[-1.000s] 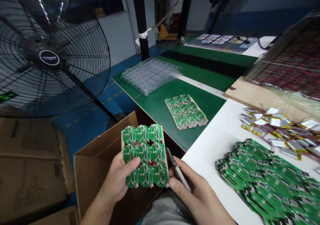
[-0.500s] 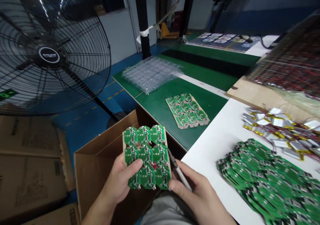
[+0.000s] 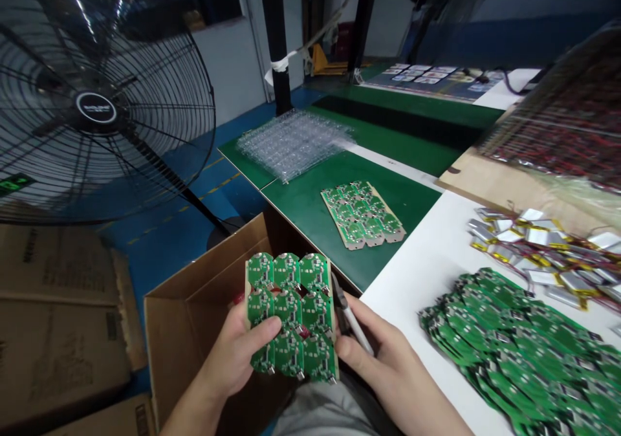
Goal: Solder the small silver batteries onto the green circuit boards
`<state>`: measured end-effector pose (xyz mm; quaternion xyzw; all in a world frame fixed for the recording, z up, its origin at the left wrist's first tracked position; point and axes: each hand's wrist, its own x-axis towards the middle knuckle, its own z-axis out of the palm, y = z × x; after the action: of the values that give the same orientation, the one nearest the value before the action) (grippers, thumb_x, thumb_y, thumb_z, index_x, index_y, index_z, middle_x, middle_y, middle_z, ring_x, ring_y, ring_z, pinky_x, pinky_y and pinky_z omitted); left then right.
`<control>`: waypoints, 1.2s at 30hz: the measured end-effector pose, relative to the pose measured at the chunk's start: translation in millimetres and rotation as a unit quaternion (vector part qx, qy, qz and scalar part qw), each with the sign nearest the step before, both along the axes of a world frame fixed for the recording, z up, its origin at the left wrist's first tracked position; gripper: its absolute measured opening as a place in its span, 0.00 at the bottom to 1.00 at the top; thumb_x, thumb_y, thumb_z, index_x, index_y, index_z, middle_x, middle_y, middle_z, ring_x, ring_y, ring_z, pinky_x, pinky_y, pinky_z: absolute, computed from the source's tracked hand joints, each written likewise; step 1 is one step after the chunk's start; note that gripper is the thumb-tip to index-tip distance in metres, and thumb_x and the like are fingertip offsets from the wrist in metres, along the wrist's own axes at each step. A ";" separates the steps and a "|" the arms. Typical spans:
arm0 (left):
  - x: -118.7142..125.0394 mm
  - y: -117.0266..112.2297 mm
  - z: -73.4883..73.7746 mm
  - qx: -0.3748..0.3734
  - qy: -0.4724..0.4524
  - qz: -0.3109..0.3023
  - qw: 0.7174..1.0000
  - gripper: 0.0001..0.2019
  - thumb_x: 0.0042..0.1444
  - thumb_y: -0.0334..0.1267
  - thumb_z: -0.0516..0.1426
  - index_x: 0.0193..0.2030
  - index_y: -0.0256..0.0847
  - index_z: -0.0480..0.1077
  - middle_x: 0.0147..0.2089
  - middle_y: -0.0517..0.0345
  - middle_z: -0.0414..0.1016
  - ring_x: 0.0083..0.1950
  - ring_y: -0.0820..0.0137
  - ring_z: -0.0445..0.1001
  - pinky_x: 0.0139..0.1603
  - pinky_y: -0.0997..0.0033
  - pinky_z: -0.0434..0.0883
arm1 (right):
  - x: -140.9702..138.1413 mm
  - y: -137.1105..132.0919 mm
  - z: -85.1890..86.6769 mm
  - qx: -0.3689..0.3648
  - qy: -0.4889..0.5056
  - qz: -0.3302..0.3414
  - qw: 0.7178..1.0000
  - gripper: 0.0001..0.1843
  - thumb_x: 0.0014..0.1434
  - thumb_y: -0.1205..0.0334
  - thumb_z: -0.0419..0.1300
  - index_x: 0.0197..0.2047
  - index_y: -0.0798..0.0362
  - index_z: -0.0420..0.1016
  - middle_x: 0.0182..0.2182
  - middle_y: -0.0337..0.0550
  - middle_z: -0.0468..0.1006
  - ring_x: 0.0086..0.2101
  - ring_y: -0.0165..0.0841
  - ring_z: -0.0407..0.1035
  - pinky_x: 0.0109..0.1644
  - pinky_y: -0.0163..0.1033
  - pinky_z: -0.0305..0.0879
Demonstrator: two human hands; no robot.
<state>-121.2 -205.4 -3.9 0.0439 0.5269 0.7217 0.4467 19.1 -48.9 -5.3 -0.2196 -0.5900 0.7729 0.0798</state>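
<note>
My left hand (image 3: 237, 352) grips a green panel of round circuit boards (image 3: 291, 313) from its left edge, thumb laid across the front. My right hand (image 3: 388, 368) holds the panel's right edge and also keeps a slim metal tool (image 3: 352, 316) pinched between its fingers. The panel is held upright over an open cardboard box (image 3: 194, 319) at the table's near edge.
A second board panel (image 3: 361, 215) lies on the green mat (image 3: 310, 209), beside clear plastic trays (image 3: 291, 141). Heaps of separated green boards (image 3: 524, 352) and silver battery cells with wires (image 3: 543, 245) cover the white table. A large black fan (image 3: 97, 99) stands left.
The panel and both hands have drifted slightly right and downward; the grip is unchanged.
</note>
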 end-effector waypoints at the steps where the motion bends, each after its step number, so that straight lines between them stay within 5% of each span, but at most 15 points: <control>1: -0.2 -0.2 0.4 -0.004 0.007 -0.005 1.000 0.17 0.51 0.36 0.70 0.48 0.38 0.80 0.46 0.44 0.85 0.49 0.49 0.82 0.50 0.53 0.79 | -0.1 0.1 -1.0 0.009 -0.010 -0.009 1.000 0.33 0.58 0.43 0.67 0.64 0.44 0.72 0.41 0.39 0.80 0.43 0.40 0.72 0.53 0.41 0.68; 6: -3.0 -2.3 -0.4 -0.004 0.033 -0.049 0.998 0.14 0.54 0.37 0.69 0.47 0.38 0.81 0.45 0.45 0.85 0.48 0.51 0.83 0.50 0.55 0.78 | 0.3 -3.2 -7.0 -0.036 -0.009 -0.037 0.999 0.27 0.54 0.49 0.72 0.56 0.45 0.78 0.39 0.36 0.80 0.42 0.36 0.72 0.49 0.35 0.68; 8: -3.4 -3.2 -3.9 0.007 0.009 -0.062 0.998 0.16 0.52 0.38 0.69 0.48 0.38 0.80 0.46 0.45 0.85 0.47 0.51 0.83 0.50 0.54 0.78 | 0.7 -7.5 -9.5 -0.098 0.014 -0.014 0.995 0.25 0.54 0.44 0.70 0.50 0.48 0.80 0.31 0.36 0.77 0.31 0.31 0.69 0.38 0.34 0.67; 11: -7.0 -5.5 -12.5 0.023 -0.035 -0.052 0.998 0.21 0.49 0.40 0.71 0.50 0.37 0.79 0.45 0.43 0.85 0.46 0.51 0.83 0.51 0.53 0.78 | -1.8 -14.2 -14.1 -0.156 0.029 0.007 0.987 0.37 0.52 0.30 0.63 0.53 0.51 0.77 0.24 0.35 0.70 0.23 0.30 0.64 0.28 0.36 0.64; 13: -15.2 -9.1 -17.6 0.020 -0.030 -0.020 0.999 0.21 0.49 0.41 0.71 0.49 0.37 0.78 0.44 0.45 0.85 0.45 0.52 0.84 0.50 0.55 0.79 | -6.8 -16.1 -18.4 -0.114 0.014 -0.009 0.993 0.40 0.55 0.29 0.61 0.60 0.50 0.73 0.27 0.36 0.71 0.25 0.32 0.67 0.33 0.40 0.69; 17: -44.8 -23.1 -16.5 -0.010 0.061 -0.003 0.998 0.24 0.47 0.38 0.72 0.51 0.41 0.75 0.43 0.50 0.84 0.45 0.55 0.83 0.47 0.61 0.79 | -16.8 -17.2 -25.2 0.018 -0.040 -0.034 0.998 0.29 0.54 0.49 0.70 0.58 0.48 0.76 0.40 0.42 0.78 0.44 0.40 0.73 0.55 0.45 0.67; 21: -68.5 -34.5 -2.7 -0.059 0.149 -0.132 0.978 0.27 0.49 0.36 0.71 0.57 0.42 0.72 0.45 0.53 0.82 0.46 0.60 0.81 0.49 0.64 0.76 | -12.3 -20.9 -13.4 0.075 -0.067 -0.110 0.989 0.22 0.59 0.45 0.63 0.52 0.48 0.72 0.42 0.43 0.78 0.43 0.39 0.73 0.50 0.42 0.70; 24: -69.9 -28.7 6.1 -0.114 0.197 -0.285 0.931 0.20 0.49 0.37 0.71 0.48 0.39 0.75 0.42 0.56 0.80 0.41 0.66 0.77 0.42 0.70 0.74 | -3.8 -15.7 3.6 0.153 -0.081 -0.186 0.967 0.21 0.61 0.43 0.61 0.52 0.45 0.68 0.40 0.40 0.76 0.40 0.36 0.73 0.46 0.38 0.69; 27: -61.0 -10.5 10.3 -0.162 0.272 -0.400 0.860 0.16 0.45 0.37 0.72 0.41 0.40 0.77 0.34 0.63 0.76 0.34 0.71 0.72 0.33 0.76 0.67 | 1.2 -1.8 12.1 0.212 -0.091 -0.095 0.968 0.22 0.60 0.46 0.63 0.53 0.45 0.68 0.41 0.40 0.78 0.39 0.37 0.72 0.47 0.40 0.67; 29: -55.0 2.5 11.1 -0.152 0.293 -0.426 0.843 0.20 0.43 0.37 0.72 0.45 0.43 0.78 0.39 0.62 0.78 0.38 0.69 0.74 0.37 0.75 0.69 | 3.3 6.4 11.7 0.190 -0.087 0.005 0.978 0.17 0.62 0.50 0.61 0.52 0.46 0.67 0.41 0.39 0.78 0.39 0.36 0.73 0.47 0.40 0.66; 32: -52.1 13.1 9.0 -0.099 0.203 -0.381 0.897 0.31 0.44 0.37 0.73 0.57 0.46 0.74 0.49 0.53 0.80 0.44 0.63 0.79 0.43 0.69 0.73 | 7.5 10.9 8.1 0.126 -0.083 0.038 0.988 0.12 0.64 0.53 0.60 0.49 0.45 0.68 0.36 0.34 0.76 0.37 0.34 0.71 0.43 0.37 0.65; 36: -46.0 9.0 -1.8 0.035 0.015 -0.216 0.976 0.45 0.43 0.54 0.73 0.68 0.45 0.63 0.48 0.47 0.81 0.45 0.56 0.82 0.47 0.60 0.76 | 11.5 5.9 1.8 0.016 -0.075 -0.150 0.986 0.22 0.55 0.48 0.69 0.48 0.45 0.68 0.34 0.33 0.75 0.34 0.32 0.69 0.40 0.35 0.62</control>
<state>-167.2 -196.4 -5.7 0.1833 0.4864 0.6255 0.5819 30.5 -42.9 -3.5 -0.3615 -0.5672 0.7237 0.1542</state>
